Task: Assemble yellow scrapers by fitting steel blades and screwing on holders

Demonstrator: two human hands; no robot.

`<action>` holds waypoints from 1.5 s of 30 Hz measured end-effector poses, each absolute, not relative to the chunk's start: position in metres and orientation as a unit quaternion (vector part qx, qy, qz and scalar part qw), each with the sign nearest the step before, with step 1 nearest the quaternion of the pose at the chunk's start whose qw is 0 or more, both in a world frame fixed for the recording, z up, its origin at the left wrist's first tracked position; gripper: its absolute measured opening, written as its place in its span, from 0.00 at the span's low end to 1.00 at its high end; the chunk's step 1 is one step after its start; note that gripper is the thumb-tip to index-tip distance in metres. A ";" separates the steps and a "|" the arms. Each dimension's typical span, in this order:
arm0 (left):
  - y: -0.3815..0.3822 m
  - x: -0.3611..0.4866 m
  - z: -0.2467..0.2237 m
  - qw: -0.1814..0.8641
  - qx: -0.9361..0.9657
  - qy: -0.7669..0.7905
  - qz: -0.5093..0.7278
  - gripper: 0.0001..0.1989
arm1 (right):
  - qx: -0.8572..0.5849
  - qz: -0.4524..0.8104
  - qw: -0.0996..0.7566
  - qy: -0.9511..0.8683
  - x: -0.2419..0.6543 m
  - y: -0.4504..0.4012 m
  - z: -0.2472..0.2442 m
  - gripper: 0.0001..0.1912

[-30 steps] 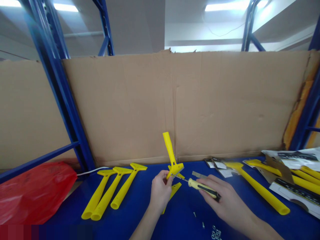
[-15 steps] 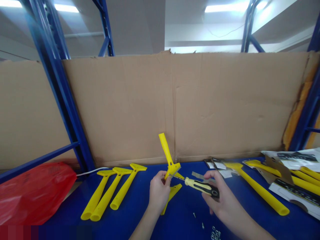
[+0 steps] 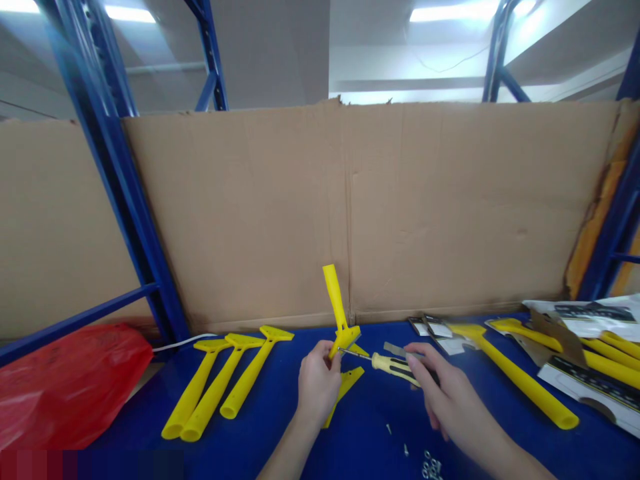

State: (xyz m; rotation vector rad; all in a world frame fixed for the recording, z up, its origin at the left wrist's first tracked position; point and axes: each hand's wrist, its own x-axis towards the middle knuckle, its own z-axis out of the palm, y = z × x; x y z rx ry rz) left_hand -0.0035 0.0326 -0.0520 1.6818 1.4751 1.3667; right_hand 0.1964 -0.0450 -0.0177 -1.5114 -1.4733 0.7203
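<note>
My left hand (image 3: pixel 320 379) is closed around the head of a yellow plastic scraper (image 3: pixel 337 303), whose hollow handle points up and away. In my right hand (image 3: pixel 447 390) is a screwdriver (image 3: pixel 391 367) with a cream and black handle, gripped between thumb and fingers. Its shaft reaches left to the scraper's head; the tip's exact seat is too small to tell. Below the scraper, a flat yellow plate (image 3: pixel 349 388) lies on the blue table, partly behind my left hand. A thin metal blade (image 3: pixel 395 349) shows just beyond the screwdriver handle.
Three yellow scraper handles (image 3: pixel 253 373) lie at left, beside a red plastic bag (image 3: pixel 75 387). Small screws (image 3: pixel 406 451) and several nuts (image 3: pixel 431 465) lie near the front. At right are another yellow scraper (image 3: pixel 525 377) and packaged ones (image 3: pixel 595 360). Cardboard (image 3: pixel 250 213) stands behind.
My right hand has turned over the screwdriver handle, its fingers now covering more of the rear end. The scraper's handle has tipped slightly right.
</note>
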 end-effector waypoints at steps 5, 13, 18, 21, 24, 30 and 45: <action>0.033 -0.005 -0.052 0.252 0.620 0.545 0.505 0.06 | -0.590 0.278 0.504 -0.567 0.190 -0.051 -0.019 0.27; 0.033 -0.004 -0.052 0.238 0.627 0.547 0.501 0.06 | -0.568 0.261 0.499 -0.600 0.194 -0.050 -0.015 0.21; 0.032 -0.004 -0.050 0.234 0.630 0.541 0.505 0.06 | -0.604 0.301 0.441 -0.592 0.190 -0.055 -0.003 0.23; 0.032 -0.003 -0.050 0.224 0.637 0.547 0.495 0.06 | -0.599 0.295 0.452 -0.591 0.188 -0.057 -0.004 0.22; 0.032 -0.003 -0.049 0.225 0.639 0.562 0.475 0.07 | -0.588 0.268 0.482 -0.591 0.188 -0.058 -0.008 0.23; 0.033 -0.003 -0.049 0.224 0.639 0.572 0.464 0.06 | -0.589 0.268 0.484 -0.589 0.189 -0.056 -0.008 0.18; 0.032 -0.002 -0.052 0.217 0.649 0.561 0.465 0.07 | -0.577 0.324 0.533 -0.527 0.183 -0.057 -0.006 0.25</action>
